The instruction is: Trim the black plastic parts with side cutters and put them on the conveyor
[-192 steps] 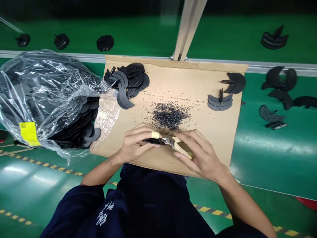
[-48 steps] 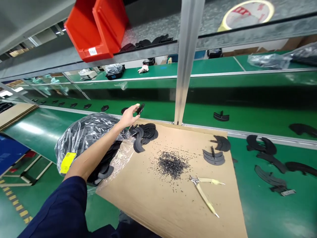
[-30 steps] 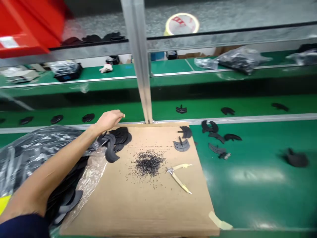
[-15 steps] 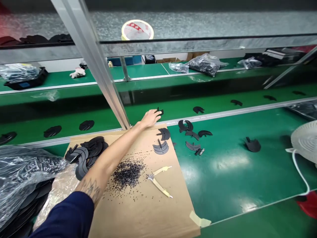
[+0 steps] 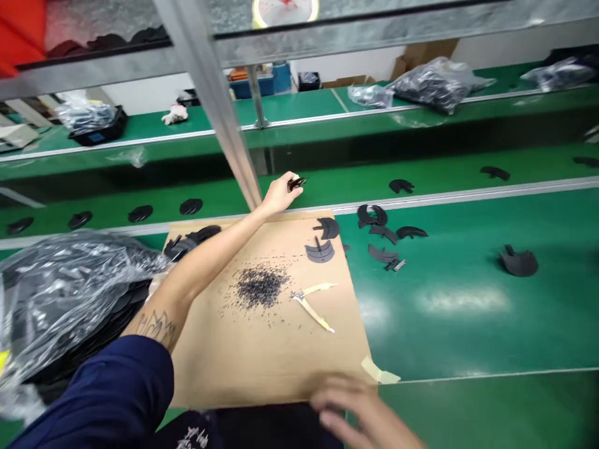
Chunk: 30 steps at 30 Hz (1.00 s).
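Observation:
My left hand (image 5: pixel 279 196), at the end of an outstretched arm, grips a small dark plastic part (image 5: pixel 297 183) above the far green belt, just beyond the metal rail. Low in the view, my right hand (image 5: pixel 349 402) is blurred by motion at the near edge of the cardboard sheet (image 5: pixel 219 374). Its fingers look apart, and I see nothing in them. On the cardboard lie a pair of cutting pliers (image 5: pixel 314 314) with pale yellow handles, spread apart, and a heap of tiny black scraps (image 5: pixel 262 285). Two curved black parts (image 5: pixel 319 251) rest at its upper right corner.
Several curved black parts (image 5: pixel 384 234) lie on the green table right of the cardboard. More parts (image 5: pixel 140 213) sit along the far belt. A clear plastic bag (image 5: pixel 84 268) of black parts bulges at left. An aluminium post (image 5: pixel 218 103) rises behind my left arm.
My left hand still holds the dark part over the belt, now raised slightly. My right hand has come into view at the bottom. The camera view has shifted.

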Tool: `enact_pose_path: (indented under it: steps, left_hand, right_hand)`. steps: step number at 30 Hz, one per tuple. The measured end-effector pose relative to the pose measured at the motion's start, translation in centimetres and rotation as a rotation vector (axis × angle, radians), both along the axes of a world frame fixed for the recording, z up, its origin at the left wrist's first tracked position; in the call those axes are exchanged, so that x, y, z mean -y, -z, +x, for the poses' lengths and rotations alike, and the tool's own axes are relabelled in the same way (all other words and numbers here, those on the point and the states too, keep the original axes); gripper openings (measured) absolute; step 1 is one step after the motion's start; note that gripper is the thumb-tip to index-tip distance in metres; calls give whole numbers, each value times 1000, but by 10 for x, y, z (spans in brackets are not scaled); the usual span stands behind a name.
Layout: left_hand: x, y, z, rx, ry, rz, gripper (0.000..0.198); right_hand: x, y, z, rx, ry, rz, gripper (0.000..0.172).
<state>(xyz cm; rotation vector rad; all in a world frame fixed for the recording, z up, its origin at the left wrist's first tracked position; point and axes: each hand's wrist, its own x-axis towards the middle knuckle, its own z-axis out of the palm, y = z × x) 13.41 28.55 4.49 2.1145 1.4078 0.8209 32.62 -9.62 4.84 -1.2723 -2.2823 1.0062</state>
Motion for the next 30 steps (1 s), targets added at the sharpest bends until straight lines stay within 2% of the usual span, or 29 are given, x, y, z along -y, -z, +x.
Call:
enact_pose_path:
  steps: [2,5,8,11,14,16,18,20,22,24,26,28,30]
  left_hand:
    - [32,-14,-35,184,51,-36,15]
    - [99,-30,-90,427,82,-147,23]
    - [178,-32,-134,622,40,-291,41]
    - [249,-16,-152,767,-22,-418,48]
    - [295,9,-153,718,-81,-294,46]
    - [315,21,-157,663,-130,-223,45]
    - [330,27,-172,634,-173,-179,45]
    - [343,27,-200,466,-258,-85,44]
    - [354,25,-235,45,-434,32,34]
    - [363,24,-270,-438,-632,21,25]
    - [368,25,-297,-742,-714,-20,21]
    - [369,27,-312,-855,-731,16,20]
    - [367,27,-315,-833,-729,170,20]
  right_hand:
    - [-26,9,-6,-49,98,66,28]
    - [-60,18,-15,15,235,263,26]
    - [-77,20,-35,-57,230,312,25]
    - [-81,25,-77,-285,144,139,37]
    - [-78,33,-129,-495,79,-92,49]
    - [-76,36,-158,-553,86,-168,39]
    - [-76,36,-173,-560,106,-190,27]
    - [-78,35,-177,-541,108,-214,28]
    - [-80,36,-172,-522,117,-248,31]
    - [-80,40,-165,-505,132,-297,34]
    - [-79,45,-161,-481,150,-343,38]
    - [-77,49,-161,-449,151,-375,43]
    - [-75,50,-163,-436,145,-395,48]
